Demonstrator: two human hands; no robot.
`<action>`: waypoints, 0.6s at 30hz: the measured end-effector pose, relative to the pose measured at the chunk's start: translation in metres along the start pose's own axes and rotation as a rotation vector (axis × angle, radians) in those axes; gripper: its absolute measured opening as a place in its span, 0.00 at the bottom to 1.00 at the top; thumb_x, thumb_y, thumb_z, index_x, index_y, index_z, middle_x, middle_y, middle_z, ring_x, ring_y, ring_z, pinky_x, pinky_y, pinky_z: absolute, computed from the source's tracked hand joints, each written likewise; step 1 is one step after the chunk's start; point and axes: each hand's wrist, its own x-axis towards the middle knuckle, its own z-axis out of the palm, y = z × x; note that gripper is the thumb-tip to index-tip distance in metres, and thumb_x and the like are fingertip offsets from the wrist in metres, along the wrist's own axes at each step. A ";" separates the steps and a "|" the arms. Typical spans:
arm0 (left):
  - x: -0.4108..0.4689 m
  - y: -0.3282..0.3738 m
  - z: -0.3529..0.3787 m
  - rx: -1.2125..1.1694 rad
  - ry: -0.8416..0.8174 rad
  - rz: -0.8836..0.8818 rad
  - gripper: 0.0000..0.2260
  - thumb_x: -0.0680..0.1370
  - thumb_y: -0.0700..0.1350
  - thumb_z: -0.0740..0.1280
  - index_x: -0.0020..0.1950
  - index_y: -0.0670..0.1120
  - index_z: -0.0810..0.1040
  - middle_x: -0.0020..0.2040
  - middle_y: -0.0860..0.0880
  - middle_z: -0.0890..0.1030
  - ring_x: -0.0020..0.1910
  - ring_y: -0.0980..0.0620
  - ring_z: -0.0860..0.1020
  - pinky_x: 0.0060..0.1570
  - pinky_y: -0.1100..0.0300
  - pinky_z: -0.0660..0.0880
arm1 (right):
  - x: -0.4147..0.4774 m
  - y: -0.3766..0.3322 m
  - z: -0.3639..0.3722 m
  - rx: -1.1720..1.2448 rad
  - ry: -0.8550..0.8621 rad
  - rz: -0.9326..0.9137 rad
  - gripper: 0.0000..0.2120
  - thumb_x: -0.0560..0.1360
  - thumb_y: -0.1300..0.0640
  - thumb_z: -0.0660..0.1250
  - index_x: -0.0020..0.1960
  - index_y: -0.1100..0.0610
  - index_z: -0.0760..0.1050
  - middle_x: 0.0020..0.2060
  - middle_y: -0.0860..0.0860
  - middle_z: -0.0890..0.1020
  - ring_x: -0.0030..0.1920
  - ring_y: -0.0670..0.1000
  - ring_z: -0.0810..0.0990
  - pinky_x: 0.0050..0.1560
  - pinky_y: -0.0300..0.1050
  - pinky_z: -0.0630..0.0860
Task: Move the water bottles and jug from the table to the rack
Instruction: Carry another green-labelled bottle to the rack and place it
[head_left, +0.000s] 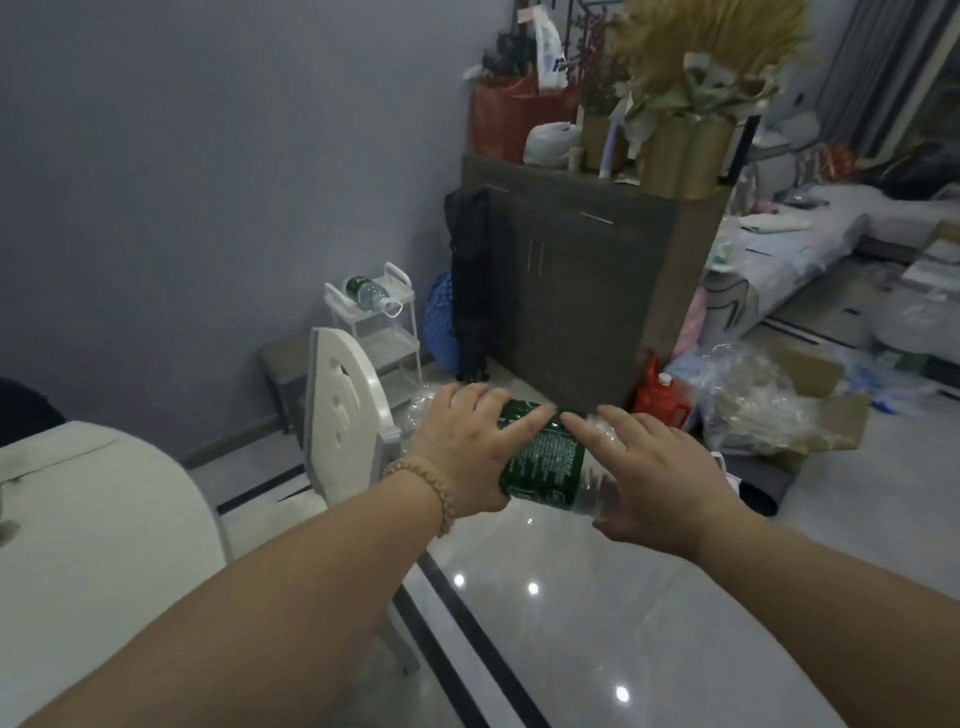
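Head view: left hand (470, 449) and right hand (657, 475) both grip one water bottle (545, 462) — green label, held sideways in mid-air over the glossy floor (571, 597). Left fingers wrap the body, right hand clamps the clear end. White rack (376, 317) sits at 11 o'clock from the hands, well apart; second bottle (370, 295) lies on its top shelf. Table (93, 519) edge at 8 o'clock — white chair (343, 415) beside it.
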 end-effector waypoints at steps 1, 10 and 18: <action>0.013 -0.006 0.008 -0.010 -0.014 -0.007 0.42 0.65 0.64 0.69 0.72 0.58 0.48 0.65 0.44 0.70 0.62 0.42 0.69 0.62 0.44 0.64 | 0.014 0.009 0.004 0.003 0.001 -0.009 0.51 0.63 0.37 0.70 0.76 0.43 0.43 0.70 0.54 0.66 0.64 0.56 0.69 0.58 0.52 0.73; 0.138 -0.059 0.094 0.022 -0.118 -0.122 0.43 0.67 0.64 0.68 0.73 0.58 0.45 0.69 0.44 0.66 0.66 0.42 0.65 0.66 0.43 0.60 | 0.173 0.098 0.055 0.072 -0.006 -0.163 0.51 0.66 0.36 0.67 0.75 0.42 0.36 0.74 0.52 0.57 0.70 0.55 0.61 0.67 0.51 0.65; 0.225 -0.137 0.145 0.020 -0.269 -0.348 0.44 0.68 0.64 0.69 0.73 0.60 0.43 0.72 0.45 0.63 0.69 0.43 0.62 0.69 0.43 0.56 | 0.350 0.144 0.078 0.128 -0.032 -0.395 0.51 0.62 0.39 0.70 0.75 0.42 0.42 0.71 0.54 0.64 0.66 0.58 0.68 0.60 0.52 0.70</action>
